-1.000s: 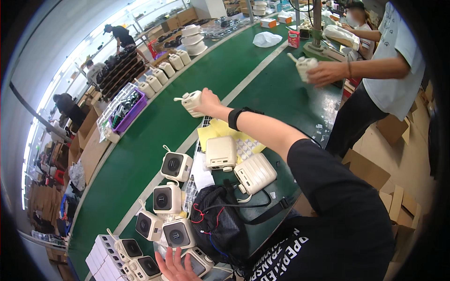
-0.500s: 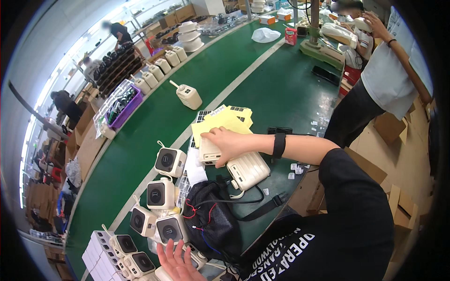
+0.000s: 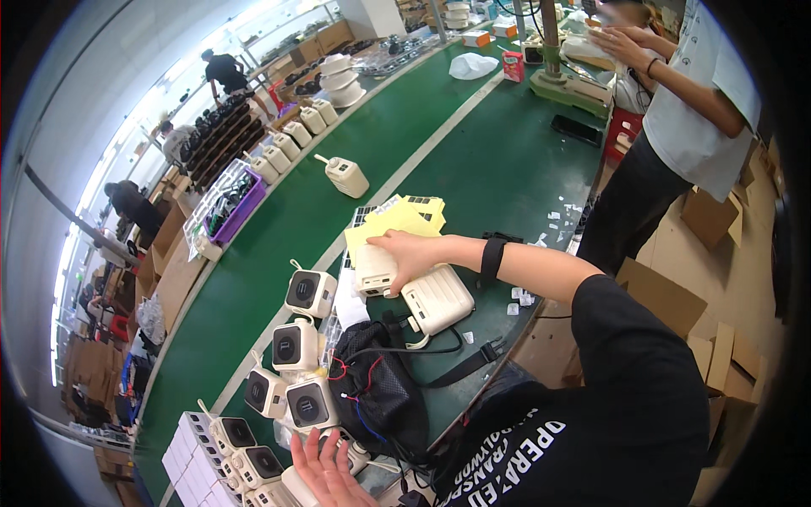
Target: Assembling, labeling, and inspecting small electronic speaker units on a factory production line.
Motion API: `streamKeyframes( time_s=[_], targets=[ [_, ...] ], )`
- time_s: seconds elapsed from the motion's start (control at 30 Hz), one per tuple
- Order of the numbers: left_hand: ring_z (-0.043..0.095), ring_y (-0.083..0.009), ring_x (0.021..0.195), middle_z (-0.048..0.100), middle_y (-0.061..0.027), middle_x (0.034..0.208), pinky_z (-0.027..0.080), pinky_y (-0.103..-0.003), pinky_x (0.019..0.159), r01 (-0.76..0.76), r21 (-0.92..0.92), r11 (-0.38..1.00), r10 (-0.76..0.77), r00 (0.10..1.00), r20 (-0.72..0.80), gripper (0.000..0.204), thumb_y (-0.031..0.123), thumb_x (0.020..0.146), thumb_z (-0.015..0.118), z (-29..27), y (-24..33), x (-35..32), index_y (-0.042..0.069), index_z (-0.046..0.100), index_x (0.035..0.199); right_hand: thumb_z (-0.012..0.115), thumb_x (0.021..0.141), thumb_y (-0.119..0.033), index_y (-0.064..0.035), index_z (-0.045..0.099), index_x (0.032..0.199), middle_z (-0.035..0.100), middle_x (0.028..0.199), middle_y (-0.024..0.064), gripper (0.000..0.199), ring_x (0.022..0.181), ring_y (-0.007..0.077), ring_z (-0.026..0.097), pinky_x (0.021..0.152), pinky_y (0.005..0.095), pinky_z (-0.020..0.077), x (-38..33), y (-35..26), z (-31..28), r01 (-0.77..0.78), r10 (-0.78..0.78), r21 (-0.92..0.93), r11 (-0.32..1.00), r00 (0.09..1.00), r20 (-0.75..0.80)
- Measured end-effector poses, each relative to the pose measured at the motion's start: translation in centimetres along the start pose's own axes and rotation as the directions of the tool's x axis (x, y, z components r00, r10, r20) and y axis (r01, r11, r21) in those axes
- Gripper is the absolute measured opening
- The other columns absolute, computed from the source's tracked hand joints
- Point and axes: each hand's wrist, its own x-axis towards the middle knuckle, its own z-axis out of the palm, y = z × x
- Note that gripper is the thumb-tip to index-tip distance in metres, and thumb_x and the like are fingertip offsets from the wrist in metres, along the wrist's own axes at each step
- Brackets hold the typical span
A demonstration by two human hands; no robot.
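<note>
Right hand point(image 3: 414, 258) has come back from the belt, now gripping a cream ribbed unit point(image 3: 376, 272) beside its twin point(image 3: 438, 300) on the green counter point(image 3: 498, 169). The previous unit point(image 3: 346, 176) sits alone upstream. Left hand point(image 3: 325, 471) open, fingers spread, over the boxy camera-like units point(image 3: 297, 346).

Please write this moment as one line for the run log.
right hand: on cream box unit, beside yellow sheet | left hand: open, by white camera units | surface: green bench
</note>
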Motion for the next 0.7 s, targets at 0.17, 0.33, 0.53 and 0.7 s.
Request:
streamKeyframes(
  time_s=[0.17, 0.33, 0.53, 0.7],
  targets=[
    [0.046, -0.0327, 0.111, 0.038, -0.0218, 0.127, 0.039, -0.038, 0.095, -0.033, 0.03, 0.999, 0.034, 0.999, -0.03, 0.056, 0.022, 0.09, 0.046, -0.2, 0.1, -0.3, -0.002, 0.021, 0.135, 0.078, 0.051, -0.039, 0.0073, 0.029, 0.131, 0.041, 0.117, 0.0252, 0.105, 0.11, 0.0355, 0.043, 0.092, 0.034, 0.0385, -1.3, 1.1, 0.2, 0.081, -0.073, 0.028, 0.996, 0.977, -0.202],
    [0.048, -0.0344, 0.107, 0.042, -0.0222, 0.118, 0.04, -0.041, 0.092, -0.013, 0.077, 0.997, 0.021, 0.995, -0.094, 0.054, 0.022, 0.09, 0.046, -0.8, 0.0, -0.5, -0.004, 0.026, 0.132, 0.067, 0.071, -0.045, 0.0021, 0.049, 0.119, 0.056, 0.109, 0.0146, 0.069, 0.098, 0.0222, 0.056, 0.08, 0.0336, 0.0481, -3.9, 4.8, -4.8, -0.036, 0.475, 0.827, 0.561, 0.832, -0.287],
    [0.047, -0.0344, 0.107, 0.044, -0.0207, 0.117, 0.039, -0.04, 0.093, 0.046, 0.036, 0.998, -0.041, 0.992, -0.121, 0.051, 0.025, 0.092, 0.04, -0.7, -1.0, 0.0, -0.003, 0.026, 0.133, 0.059, 0.073, -0.054, -0.0149, 0.042, 0.125, 0.041, 0.122, 0.0127, 0.067, 0.111, 0.0316, 0.043, 0.091, 0.0528, 0.0383, -10.3, 15.5, -11.3, 0.214, 0.578, 0.977, 0.004, 0.797, -0.177],
    [0.043, -0.0315, 0.113, 0.04, -0.0193, 0.126, 0.035, -0.04, 0.097, 0.022, 0.012, 1.0, -0.022, 1.0, -0.005, 0.049, 0.024, 0.094, 0.038, -0.9, -2.0, 0.3, 0.001, 0.024, 0.135, 0.058, 0.07, -0.058, -0.0142, 0.046, 0.121, 0.043, 0.122, 0.0155, 0.068, 0.109, 0.0344, 0.045, 0.089, 0.0534, 0.0384, -12.6, 20.0, -14.8, 0.176, 0.846, 0.962, 0.209, 0.461, -0.268]
  ],
)
